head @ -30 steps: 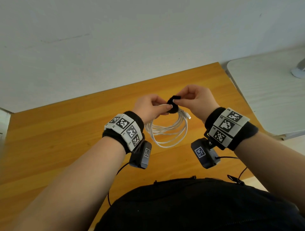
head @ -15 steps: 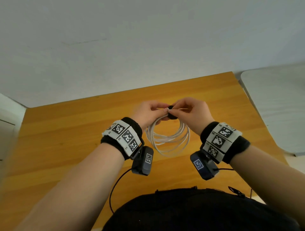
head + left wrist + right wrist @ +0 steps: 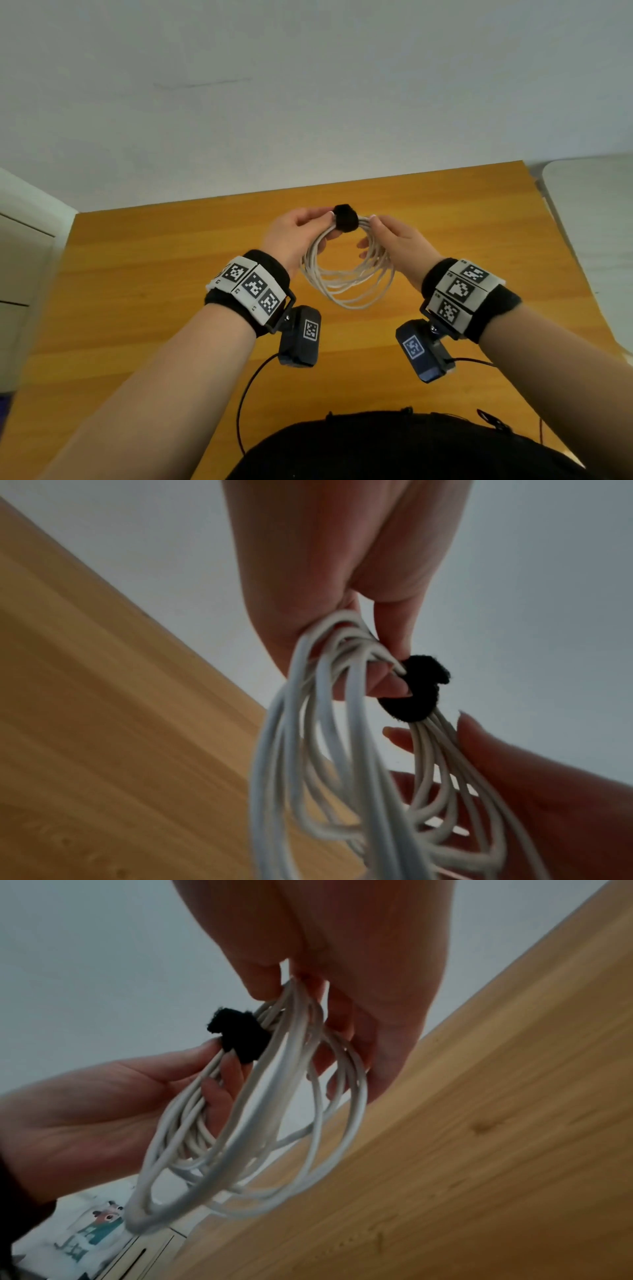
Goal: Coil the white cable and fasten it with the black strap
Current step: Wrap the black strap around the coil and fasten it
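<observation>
The white cable [image 3: 346, 291] is a coil of several loops held up above the wooden table [image 3: 137, 308]. The black strap [image 3: 346, 222] is wrapped round the top of the coil. My left hand [image 3: 327, 224] pinches the bundle just left of the strap. My right hand [image 3: 370, 231] holds the bundle just right of it, thumb under and fingers over. The left wrist view shows my left hand [image 3: 390, 666] pinching the cable [image 3: 291, 750] against the strap [image 3: 418, 693]. In the right wrist view the cable [image 3: 253, 1123] passes between my right hand's [image 3: 298, 988] fingers beside the strap [image 3: 243, 1037].
A white wall stands behind the table's far edge. A pale grey tabletop [image 3: 589, 222] adjoins on the right and a white cabinet [image 3: 20, 257] on the left. Black camera cords [image 3: 246, 394] hang near my body.
The coil has been lifted up and forward. My right hand has come off the strap and now holds the cable beside it; the strap sits closed round the bundle.
</observation>
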`<state>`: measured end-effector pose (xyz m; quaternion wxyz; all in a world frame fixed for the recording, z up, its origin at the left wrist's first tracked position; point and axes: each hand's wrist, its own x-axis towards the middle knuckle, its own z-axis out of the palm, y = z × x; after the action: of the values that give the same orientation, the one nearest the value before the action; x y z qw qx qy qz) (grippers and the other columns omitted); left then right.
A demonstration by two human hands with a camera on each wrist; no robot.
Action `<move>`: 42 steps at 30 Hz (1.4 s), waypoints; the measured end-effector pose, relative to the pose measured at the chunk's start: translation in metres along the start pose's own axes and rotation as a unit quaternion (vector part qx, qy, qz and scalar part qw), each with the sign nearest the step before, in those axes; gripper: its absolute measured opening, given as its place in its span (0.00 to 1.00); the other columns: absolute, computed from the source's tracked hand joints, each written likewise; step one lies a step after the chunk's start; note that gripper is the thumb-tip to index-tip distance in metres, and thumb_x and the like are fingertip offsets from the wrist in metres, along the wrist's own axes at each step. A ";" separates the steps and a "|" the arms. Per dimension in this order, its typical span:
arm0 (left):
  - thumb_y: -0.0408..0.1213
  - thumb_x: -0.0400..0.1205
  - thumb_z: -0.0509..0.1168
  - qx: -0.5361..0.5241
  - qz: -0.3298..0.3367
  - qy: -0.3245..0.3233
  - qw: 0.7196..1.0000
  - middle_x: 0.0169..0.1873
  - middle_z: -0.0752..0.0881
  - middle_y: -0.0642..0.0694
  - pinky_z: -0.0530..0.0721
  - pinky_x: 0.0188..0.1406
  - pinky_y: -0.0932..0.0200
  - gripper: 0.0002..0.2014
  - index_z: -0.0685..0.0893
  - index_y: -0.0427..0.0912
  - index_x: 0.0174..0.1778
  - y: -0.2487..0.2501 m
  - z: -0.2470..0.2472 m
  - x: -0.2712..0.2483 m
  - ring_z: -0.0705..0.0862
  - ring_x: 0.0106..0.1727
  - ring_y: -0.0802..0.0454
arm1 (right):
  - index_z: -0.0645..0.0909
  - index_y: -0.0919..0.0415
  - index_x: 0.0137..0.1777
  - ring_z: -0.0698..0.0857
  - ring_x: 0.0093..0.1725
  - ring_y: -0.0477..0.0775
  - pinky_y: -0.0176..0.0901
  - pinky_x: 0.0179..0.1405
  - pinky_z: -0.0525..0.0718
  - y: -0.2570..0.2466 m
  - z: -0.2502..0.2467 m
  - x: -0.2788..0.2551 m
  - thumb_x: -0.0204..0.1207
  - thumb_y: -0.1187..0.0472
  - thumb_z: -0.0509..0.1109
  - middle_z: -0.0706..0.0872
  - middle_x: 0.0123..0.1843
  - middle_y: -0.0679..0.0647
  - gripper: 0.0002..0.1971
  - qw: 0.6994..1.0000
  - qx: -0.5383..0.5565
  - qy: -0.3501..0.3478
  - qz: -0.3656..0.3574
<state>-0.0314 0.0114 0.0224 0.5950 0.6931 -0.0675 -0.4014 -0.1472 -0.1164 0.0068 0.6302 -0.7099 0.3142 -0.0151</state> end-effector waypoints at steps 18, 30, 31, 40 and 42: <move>0.26 0.80 0.65 0.122 -0.037 0.064 0.990 0.50 0.87 0.39 0.87 0.54 0.41 0.21 0.75 0.35 0.70 -0.021 -0.025 0.073 0.88 0.53 0.41 | 0.68 0.64 0.71 0.88 0.47 0.59 0.58 0.54 0.87 0.009 0.023 0.106 0.80 0.58 0.64 0.86 0.55 0.61 0.21 0.986 0.041 0.091 0.137; 0.34 0.77 0.71 0.214 -0.044 0.129 0.967 0.55 0.88 0.42 0.86 0.57 0.43 0.20 0.81 0.42 0.65 -0.053 -0.042 0.111 0.88 0.53 0.44 | 0.75 0.54 0.69 0.83 0.46 0.51 0.44 0.44 0.82 0.031 0.025 0.123 0.70 0.60 0.75 0.83 0.47 0.50 0.26 0.978 -0.166 0.087 0.092; 0.36 0.76 0.71 0.233 -0.038 0.129 0.963 0.55 0.88 0.43 0.86 0.58 0.44 0.20 0.82 0.43 0.65 -0.054 -0.044 0.112 0.88 0.54 0.44 | 0.75 0.54 0.68 0.83 0.46 0.50 0.44 0.45 0.82 0.034 0.025 0.123 0.70 0.60 0.75 0.84 0.47 0.50 0.25 0.978 -0.166 0.090 0.089; 0.40 0.76 0.71 0.268 -0.043 0.129 0.954 0.55 0.86 0.41 0.86 0.57 0.43 0.22 0.80 0.40 0.65 -0.056 -0.047 0.113 0.87 0.54 0.43 | 0.76 0.53 0.68 0.80 0.43 0.50 0.43 0.40 0.77 0.039 0.024 0.123 0.70 0.55 0.76 0.81 0.43 0.50 0.26 0.978 -0.157 0.089 0.103; 0.41 0.76 0.72 0.263 -0.046 0.134 0.954 0.56 0.86 0.42 0.86 0.57 0.43 0.24 0.78 0.40 0.67 -0.056 -0.047 0.112 0.86 0.55 0.44 | 0.76 0.52 0.68 0.80 0.44 0.50 0.43 0.41 0.78 0.038 0.023 0.121 0.69 0.53 0.77 0.80 0.44 0.49 0.27 0.979 -0.151 0.092 0.106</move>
<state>0.0516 -0.0004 -0.0817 0.3758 0.8749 -0.0582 -0.2999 -0.0567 -0.1524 -0.0777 0.4824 -0.7548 0.4431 0.0338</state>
